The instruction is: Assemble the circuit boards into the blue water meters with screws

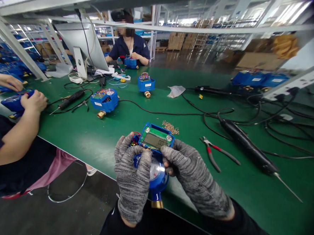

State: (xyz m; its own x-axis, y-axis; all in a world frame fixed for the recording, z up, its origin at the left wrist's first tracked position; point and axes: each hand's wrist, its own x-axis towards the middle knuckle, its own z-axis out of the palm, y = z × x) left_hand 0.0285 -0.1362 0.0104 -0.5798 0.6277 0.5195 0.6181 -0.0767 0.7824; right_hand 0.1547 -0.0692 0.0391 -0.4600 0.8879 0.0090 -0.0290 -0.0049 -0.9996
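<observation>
Both my hands wear grey knitted gloves with bare fingertips. Between them, at the bench's near edge, is a blue water meter (158,179) with a brass threaded end pointing toward me. Its display unit (155,139), a blue frame with a green circuit board and a grey screen, is tilted up at the far side. My left hand (133,172) is closed on the meter's left side, by some coloured wires. My right hand (188,165) grips the right side, thumb at the display unit's lower corner. Just beyond lies a pile of small screws (170,127).
Pliers (212,151) with red and grey handles and a black electric screwdriver (249,145) lie right, among cables. Other blue meters (105,101) (146,83) stand farther back. A co-worker's hands (35,100) hold a meter at left; another person (130,44) sits opposite, near a monitor (80,44).
</observation>
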